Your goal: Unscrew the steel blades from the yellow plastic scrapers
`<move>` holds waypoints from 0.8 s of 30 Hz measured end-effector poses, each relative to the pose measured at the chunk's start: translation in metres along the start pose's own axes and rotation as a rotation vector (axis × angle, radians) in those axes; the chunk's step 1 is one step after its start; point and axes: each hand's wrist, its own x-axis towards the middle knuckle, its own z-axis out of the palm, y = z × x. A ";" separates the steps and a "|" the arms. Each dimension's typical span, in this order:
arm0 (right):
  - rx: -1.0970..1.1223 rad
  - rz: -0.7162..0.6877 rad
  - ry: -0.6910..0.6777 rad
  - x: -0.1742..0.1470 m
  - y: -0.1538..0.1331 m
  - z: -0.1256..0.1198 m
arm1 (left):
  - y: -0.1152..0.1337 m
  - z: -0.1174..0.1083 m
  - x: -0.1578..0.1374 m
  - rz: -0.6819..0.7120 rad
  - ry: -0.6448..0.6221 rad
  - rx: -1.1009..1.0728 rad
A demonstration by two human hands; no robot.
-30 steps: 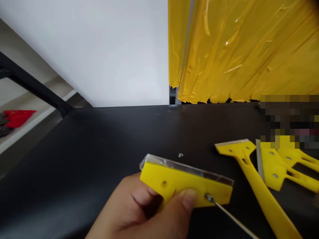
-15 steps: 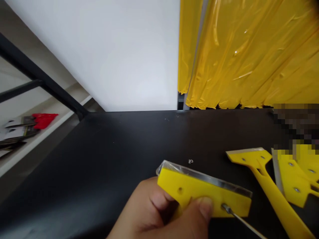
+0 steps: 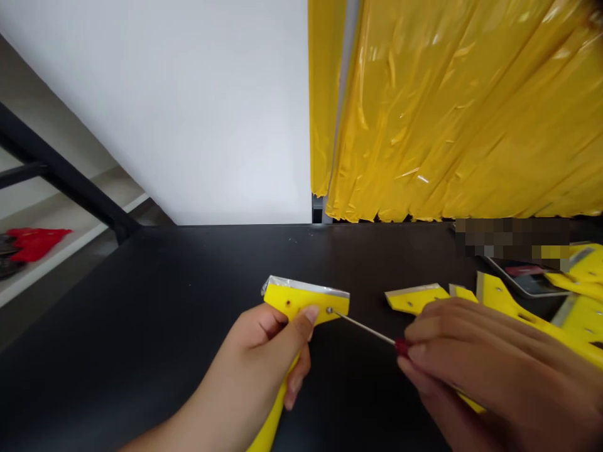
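My left hand is closed around the neck of a yellow scraper, thumb pressed on its head. Along the head's far edge runs a blade strip with clear plastic at its left end. One hole on the left of the head looks bare; a screw sits in the right one. My right hand grips a screwdriver by its red handle, mostly hidden in the fingers. The shaft slants left, and its tip meets the screw.
Several more yellow scrapers lie on the black table at the right, partly behind my right hand. A phone-like device lies among them. Behind the table stand a white panel and yellow plastic sheeting. A red item rests on the left shelf.
The view has shifted, so the held scraper appears smaller and further left. My right hand and the screwdriver's handle have come into view; the tip is still at the right-hand hole.
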 end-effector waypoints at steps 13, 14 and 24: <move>-0.026 -0.070 0.040 -0.002 -0.007 -0.003 | 0.002 0.000 0.002 0.048 0.001 0.123; -0.050 -0.044 0.048 -0.003 -0.007 -0.002 | 0.002 0.000 0.003 0.046 0.004 0.123; -0.095 -0.076 0.078 0.014 -0.007 -0.001 | 0.000 -0.002 0.002 0.044 0.012 0.121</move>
